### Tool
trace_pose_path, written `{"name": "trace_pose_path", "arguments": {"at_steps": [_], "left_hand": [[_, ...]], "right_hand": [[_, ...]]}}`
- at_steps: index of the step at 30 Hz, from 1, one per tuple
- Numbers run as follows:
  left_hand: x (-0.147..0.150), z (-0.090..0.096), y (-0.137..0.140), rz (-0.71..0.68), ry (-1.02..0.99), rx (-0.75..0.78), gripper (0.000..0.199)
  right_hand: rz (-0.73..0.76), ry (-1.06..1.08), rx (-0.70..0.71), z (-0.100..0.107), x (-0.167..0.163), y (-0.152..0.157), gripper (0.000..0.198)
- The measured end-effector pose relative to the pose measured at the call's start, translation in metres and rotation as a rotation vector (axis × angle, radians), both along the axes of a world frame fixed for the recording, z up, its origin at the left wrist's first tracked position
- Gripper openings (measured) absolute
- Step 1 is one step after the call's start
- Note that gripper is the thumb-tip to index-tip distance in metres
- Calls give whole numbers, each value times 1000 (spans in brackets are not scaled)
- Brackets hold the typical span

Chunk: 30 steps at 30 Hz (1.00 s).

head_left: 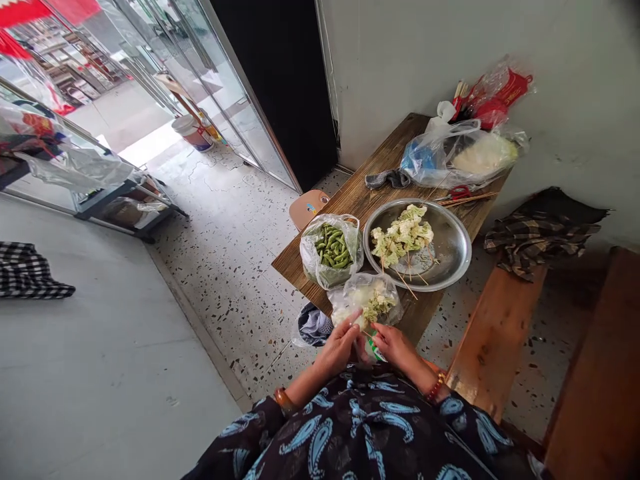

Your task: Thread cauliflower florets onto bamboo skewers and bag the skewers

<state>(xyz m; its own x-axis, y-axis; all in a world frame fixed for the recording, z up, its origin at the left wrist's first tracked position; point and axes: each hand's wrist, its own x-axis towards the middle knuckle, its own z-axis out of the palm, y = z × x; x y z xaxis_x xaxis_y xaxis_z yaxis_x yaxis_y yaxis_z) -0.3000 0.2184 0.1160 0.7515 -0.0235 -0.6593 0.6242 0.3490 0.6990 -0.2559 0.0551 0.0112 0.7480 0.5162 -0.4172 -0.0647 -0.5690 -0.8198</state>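
Note:
At the near end of the table, a clear plastic bag (350, 297) holds pale cauliflower florets (377, 307). My left hand (343, 341) is at the bag's near edge, fingers closed together; what they hold is hidden. Close by on the right, my right hand (395, 345) pinches a thin wooden skewer (368, 334), which points towards the left hand. Just beyond, a round metal basin (453, 250) contains cauliflower skewers (405, 233), some sticks leaning over its rim. Left of the basin stands a plastic bag of green pods (334, 248).
The wooden table (365, 190) also bears a dark cloth (387, 179), red-handled scissors (460, 193), loose skewers (473, 199) and a large plastic bag (450, 157) at the back. A pink stool (306, 208) stands left of it, a wooden bench (500, 327) right.

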Motion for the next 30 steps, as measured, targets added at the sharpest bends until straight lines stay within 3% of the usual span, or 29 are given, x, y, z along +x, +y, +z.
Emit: {"name": "trace_pose_path", "arguments": {"at_steps": [4,11,16,23,30], "left_hand": [[-2,4,2,-18,-4,-36,71],[-1,13,41,103,-46,301,56],[-5,12,49,43,-34,420,48],[-5,15,12,-125,-1,98,52],[12,24,19,167,11,-22,52]], "right_hand": [[-13,71,43,-13,13,12,29],[-153,105,69,-26,10,-18,42],[-221,100,75,-24,15,-30,48],[-178,159,77,-27,4,9,53],[-83,64,30,-14,-1,-5,56]]}}
